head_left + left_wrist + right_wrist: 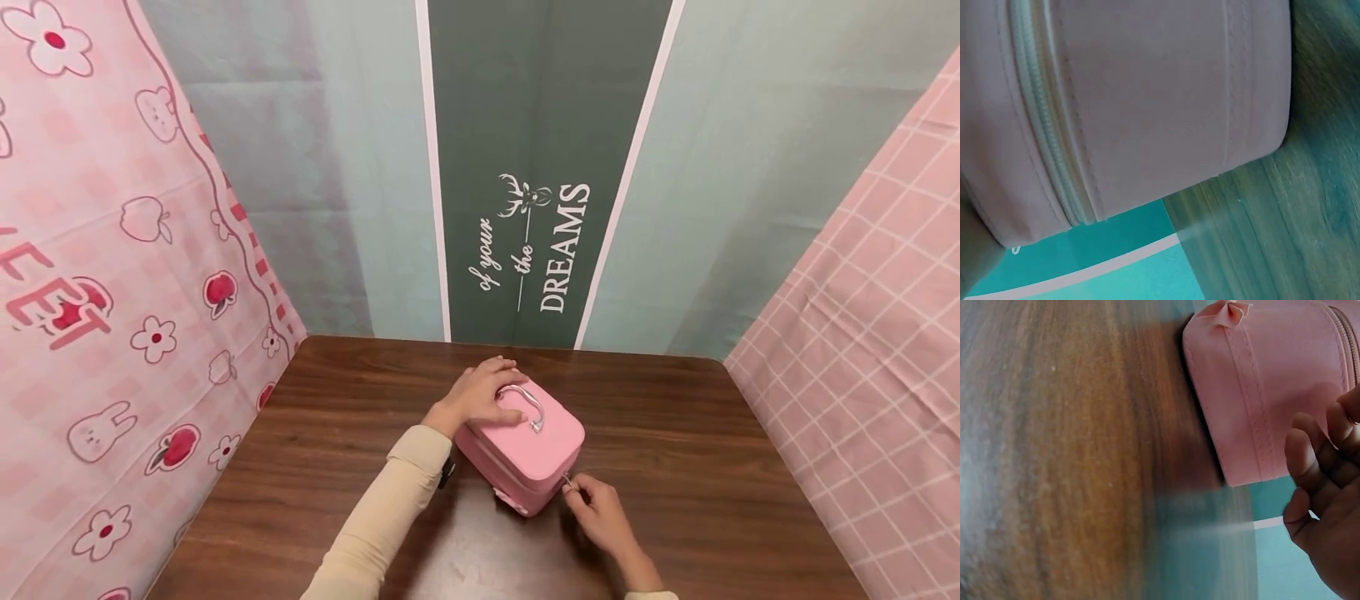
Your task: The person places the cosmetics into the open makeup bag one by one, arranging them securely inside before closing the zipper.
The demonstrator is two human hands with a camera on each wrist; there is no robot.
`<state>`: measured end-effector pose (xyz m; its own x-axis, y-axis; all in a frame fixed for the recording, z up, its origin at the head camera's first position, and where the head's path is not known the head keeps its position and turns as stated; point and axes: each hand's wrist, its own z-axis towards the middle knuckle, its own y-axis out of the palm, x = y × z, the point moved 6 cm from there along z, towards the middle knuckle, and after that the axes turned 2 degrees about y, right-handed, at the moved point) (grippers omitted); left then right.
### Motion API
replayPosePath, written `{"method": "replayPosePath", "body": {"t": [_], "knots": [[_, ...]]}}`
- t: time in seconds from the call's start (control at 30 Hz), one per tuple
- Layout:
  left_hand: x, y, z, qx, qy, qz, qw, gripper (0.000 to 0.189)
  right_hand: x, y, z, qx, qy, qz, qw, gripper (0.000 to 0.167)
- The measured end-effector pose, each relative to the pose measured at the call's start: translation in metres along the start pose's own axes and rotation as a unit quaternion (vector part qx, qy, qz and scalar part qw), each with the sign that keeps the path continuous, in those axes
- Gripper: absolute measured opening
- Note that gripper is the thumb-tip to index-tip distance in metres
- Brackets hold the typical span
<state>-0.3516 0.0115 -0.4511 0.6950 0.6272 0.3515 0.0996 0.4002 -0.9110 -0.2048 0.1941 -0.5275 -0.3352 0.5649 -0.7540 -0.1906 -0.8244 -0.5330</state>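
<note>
A pink zippered case (547, 442) with a silver carry handle (536, 404) on its lid sits at an angle on the wooden table. My left hand (483, 396) rests on the lid beside the handle, fingers spread over the top. At the case's near right corner my right hand (600, 508) pinches the zipper pull (567, 478). The zipper (1044, 119) runs around the side below the lid in the left wrist view. A small pink bow (1233, 314) sits low on the case in the right wrist view. The case's inside is hidden.
The brown wooden table (315, 500) extends around the case. A green and teal cloth (517, 125) with printed words hangs behind its far edge. Pink patterned cloths hang at the left (112, 275) and right (885, 333).
</note>
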Motion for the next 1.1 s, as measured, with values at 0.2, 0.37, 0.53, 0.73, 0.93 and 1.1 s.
{"method": "replayPosePath", "body": {"t": [0.2, 0.37, 0.53, 0.73, 0.93, 1.1], "knots": [[-0.001, 0.001, -0.001, 0.022, 0.002, 0.027, 0.9994, 0.051, 0.001, 0.003, 0.0, -0.039, 0.032, 0.012, 0.9986, 0.035], [-0.001, -0.001, -0.001, 0.028, -0.006, 0.044, 0.9986, 0.046, 0.001, 0.003, 0.0, -0.044, 0.032, 0.011, 0.9985, 0.035], [-0.001, -0.001, 0.001, 0.035, -0.01, 0.058, 0.9977, 0.043, 0.002, 0.0, -0.001, -0.031, 0.037, 0.001, 0.9988, 0.035], [-0.002, -0.002, 0.001, 0.057, -0.031, 0.097, 0.9932, 0.041, -0.005, -0.005, 0.0, -0.003, 0.011, -0.037, 0.9993, 0.036], [-0.001, -0.003, -0.002, 0.067, -0.103, 0.13, 0.9838, 0.047, -0.01, -0.015, 0.004, 0.04, -0.038, -0.073, 0.9959, 0.039], [0.001, -0.004, -0.005, 0.065, -0.168, 0.139, 0.9737, 0.048, -0.008, -0.02, 0.005, 0.051, -0.057, -0.081, 0.9938, 0.04]]}}
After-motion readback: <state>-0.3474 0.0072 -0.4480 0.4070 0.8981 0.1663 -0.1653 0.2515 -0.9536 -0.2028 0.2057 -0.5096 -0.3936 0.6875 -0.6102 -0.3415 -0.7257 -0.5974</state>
